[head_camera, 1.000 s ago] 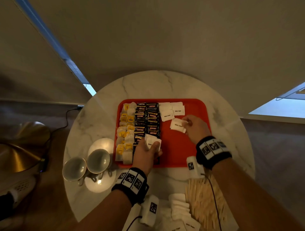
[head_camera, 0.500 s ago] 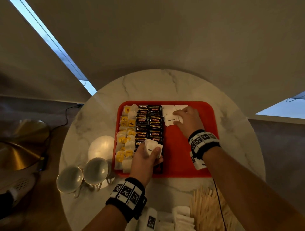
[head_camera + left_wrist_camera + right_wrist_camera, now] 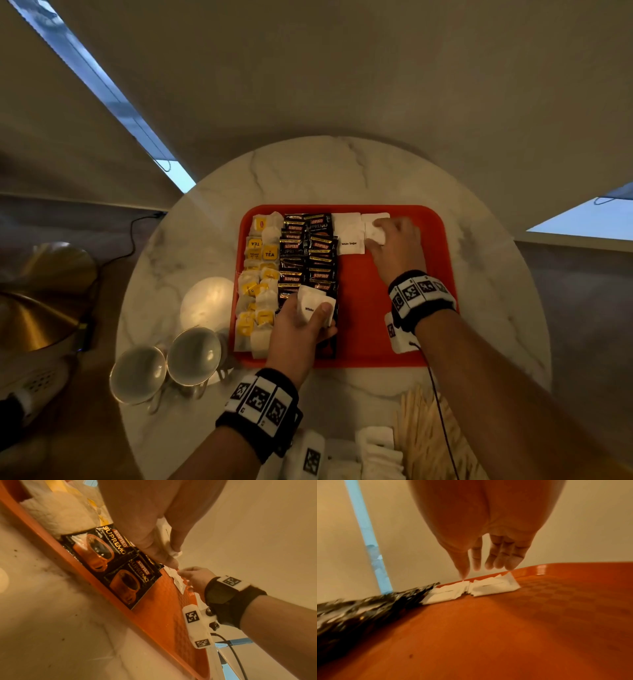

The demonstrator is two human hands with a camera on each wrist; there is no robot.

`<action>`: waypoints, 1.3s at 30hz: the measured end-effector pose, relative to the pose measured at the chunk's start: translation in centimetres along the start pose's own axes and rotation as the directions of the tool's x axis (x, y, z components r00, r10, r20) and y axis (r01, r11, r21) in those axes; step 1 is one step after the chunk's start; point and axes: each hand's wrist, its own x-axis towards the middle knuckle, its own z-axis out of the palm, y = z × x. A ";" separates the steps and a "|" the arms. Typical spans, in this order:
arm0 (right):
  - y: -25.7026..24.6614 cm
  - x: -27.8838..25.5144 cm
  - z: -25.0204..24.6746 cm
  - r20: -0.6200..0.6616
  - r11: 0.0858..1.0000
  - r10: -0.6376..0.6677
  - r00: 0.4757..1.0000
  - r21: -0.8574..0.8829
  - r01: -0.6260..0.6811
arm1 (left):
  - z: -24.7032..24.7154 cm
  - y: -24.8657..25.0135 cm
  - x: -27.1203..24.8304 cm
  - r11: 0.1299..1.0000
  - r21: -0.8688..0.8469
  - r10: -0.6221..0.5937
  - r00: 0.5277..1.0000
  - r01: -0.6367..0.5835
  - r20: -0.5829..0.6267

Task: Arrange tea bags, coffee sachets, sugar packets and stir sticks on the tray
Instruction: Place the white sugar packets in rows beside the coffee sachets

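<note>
Right hand (image 3: pixel 394 243) now at tray's (image 3: pixel 442 274) far edge, grip released, fingertips (image 3: pixel 498 563) over the just-laid sugar packets (image 3: pixel 494 588). Left hand (image 3: pixel 298 329) grasping a spare packet stack (image 3: pixel 315 306) above coffee sachets (image 3: pixel 306 253). Sugar row started; stir sticks (image 3: pixel 424 425) waiting on bench (image 3: pixel 308 171).

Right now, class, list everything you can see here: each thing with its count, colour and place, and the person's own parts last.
tray: one, red, middle of the table.
table: one, round, white marble.
tea bags: many, white with yellow tags, tray's left columns.
coffee sachets: many, black, beside the tea bags.
sugar packets: several, white, far end of the tray.
held sugar packets: a few, white, in the left hand.
stir sticks: a heap, pale wood, near table edge.
cups: two, pale, on their sides left of the tray.
spare packets: several, white, near edge.
left hand: gripping packets.
right hand: fingers straight, on the far sugar packets.
</note>
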 end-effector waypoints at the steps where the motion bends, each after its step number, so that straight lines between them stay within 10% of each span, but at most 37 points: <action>1: 0.5 -0.1 -0.2 -0.021 0.996 0.084 0.996 0.020 -0.084 | 0.0 0.0 0.0 1.000 0.005 -0.001 1.000 0.001 -0.004; 6: 2.2 0.6 -0.1 0.066 0.927 0.349 0.935 0.121 -0.354 | 0.3 0.0 0.0 1.000 0.028 0.007 1.000 -0.007 -0.002; 24: 1.4 -0.8 -1.1 0.044 0.936 0.251 0.967 0.246 -0.254 | 1.0 1.5 1.0 0.996 -0.088 -0.019 0.999 0.016 -0.026; 32: -2.7 -7.9 -2.3 0.358 0.817 -0.104 0.928 0.563 -0.125 | 1.5 1.0 1.7 0.991 0.107 0.082 0.996 -0.078 -0.033; 39: -0.2 -2.6 -1.9 0.224 0.856 0.110 0.968 0.474 -0.207 | 1.1 1.1 1.7 0.997 0.079 0.008 0.995 0.000 -0.103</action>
